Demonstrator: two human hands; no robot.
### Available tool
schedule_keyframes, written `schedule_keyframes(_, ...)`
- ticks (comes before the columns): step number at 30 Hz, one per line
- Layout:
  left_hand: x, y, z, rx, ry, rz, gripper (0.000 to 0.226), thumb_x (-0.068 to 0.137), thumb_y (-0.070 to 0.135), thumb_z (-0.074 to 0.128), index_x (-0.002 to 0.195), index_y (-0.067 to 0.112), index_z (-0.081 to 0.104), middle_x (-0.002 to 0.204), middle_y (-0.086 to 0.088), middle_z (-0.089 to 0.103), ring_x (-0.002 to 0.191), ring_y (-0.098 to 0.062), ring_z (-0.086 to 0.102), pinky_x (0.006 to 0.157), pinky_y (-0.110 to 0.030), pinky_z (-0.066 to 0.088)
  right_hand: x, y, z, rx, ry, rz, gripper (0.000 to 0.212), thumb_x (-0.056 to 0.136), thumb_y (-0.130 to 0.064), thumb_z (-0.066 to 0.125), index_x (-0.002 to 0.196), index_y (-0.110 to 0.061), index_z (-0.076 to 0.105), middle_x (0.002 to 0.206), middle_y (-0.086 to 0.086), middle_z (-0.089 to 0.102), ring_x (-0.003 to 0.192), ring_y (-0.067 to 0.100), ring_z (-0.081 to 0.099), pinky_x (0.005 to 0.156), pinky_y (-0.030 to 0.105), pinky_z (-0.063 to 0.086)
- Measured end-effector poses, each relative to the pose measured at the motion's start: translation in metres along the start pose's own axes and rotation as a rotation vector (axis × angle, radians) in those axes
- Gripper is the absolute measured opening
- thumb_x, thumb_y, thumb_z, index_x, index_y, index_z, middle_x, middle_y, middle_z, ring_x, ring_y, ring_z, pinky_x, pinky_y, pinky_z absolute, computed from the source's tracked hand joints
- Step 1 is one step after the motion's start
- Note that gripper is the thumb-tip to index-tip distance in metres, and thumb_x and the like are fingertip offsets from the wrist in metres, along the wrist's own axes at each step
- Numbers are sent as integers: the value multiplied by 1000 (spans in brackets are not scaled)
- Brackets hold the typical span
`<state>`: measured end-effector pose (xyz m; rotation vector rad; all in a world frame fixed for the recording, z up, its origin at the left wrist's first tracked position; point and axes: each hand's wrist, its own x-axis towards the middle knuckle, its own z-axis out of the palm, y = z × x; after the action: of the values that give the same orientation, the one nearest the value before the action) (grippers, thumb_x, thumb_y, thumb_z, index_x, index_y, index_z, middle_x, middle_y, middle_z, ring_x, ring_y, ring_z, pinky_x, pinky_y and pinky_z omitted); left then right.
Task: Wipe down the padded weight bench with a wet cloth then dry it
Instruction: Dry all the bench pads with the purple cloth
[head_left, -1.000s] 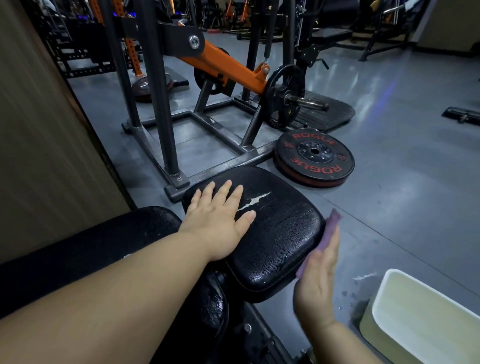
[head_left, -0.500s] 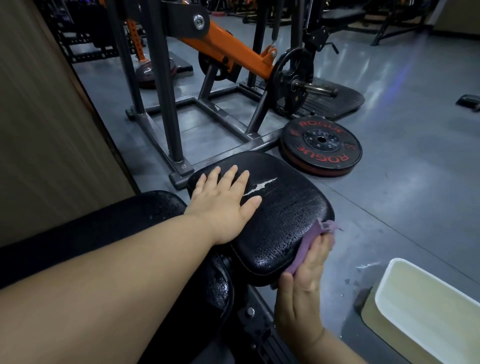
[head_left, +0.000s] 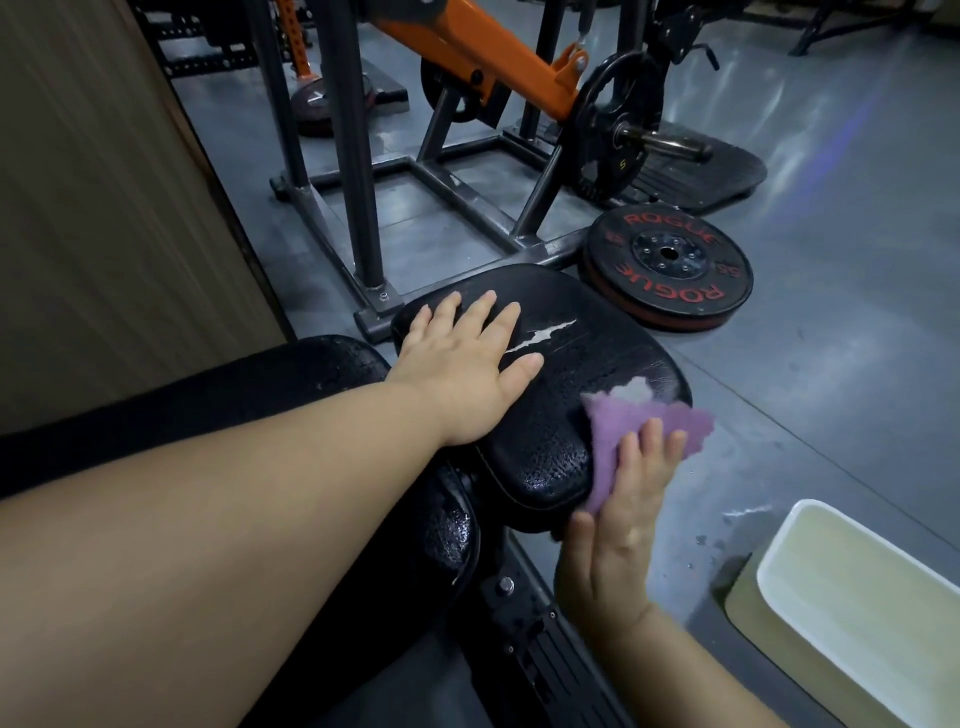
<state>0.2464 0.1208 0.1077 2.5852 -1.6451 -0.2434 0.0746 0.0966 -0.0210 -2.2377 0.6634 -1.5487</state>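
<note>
The black padded seat pad (head_left: 587, 358) of the weight bench fills the middle of the view, its cracked surface wet and torn by a white rip. My left hand (head_left: 467, 364) lies flat on the pad's left part, fingers straight. A purple cloth (head_left: 631, 431) drapes over the pad's right edge. My right hand (head_left: 618, 514) presses the cloth against that edge with straight fingers. The longer back pad (head_left: 234, 384) runs off to the left behind my left forearm.
A white tub (head_left: 789, 566) holding pale liquid sits on the floor at lower right. A black Rogue weight plate (head_left: 667, 273) lies on the floor just past the seat pad. A steel machine frame (head_left: 363, 182) with an orange arm stands beyond. A brown wall panel (head_left: 104, 208) closes the left.
My right hand has brought the purple cloth from the pad's side up onto its right edge, where more cloth now shows. My left hand stays flat on the pad.
</note>
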Motion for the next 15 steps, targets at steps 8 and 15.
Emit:
schedule_keyframes(8,-2,1,0,2,-1,-1,66,96,62,14,155,34,1,163,7,-6,149,-21,-12,120,-42,-10,27,34,-16,-102,0,-44,59,101,-47,17,153,-22,5,160,-10,5,147,22,0,118,47,-1)
schedule_keyframes(15,-1,1,1,6,2,1,67,96,63,13,154,34,0,163,7,-6,149,-21,-11,120,-42,-10,21,22,-2,28,124,125,58,101,-47,18,152,-20,12,160,-7,6,147,31,4,118,52,5)
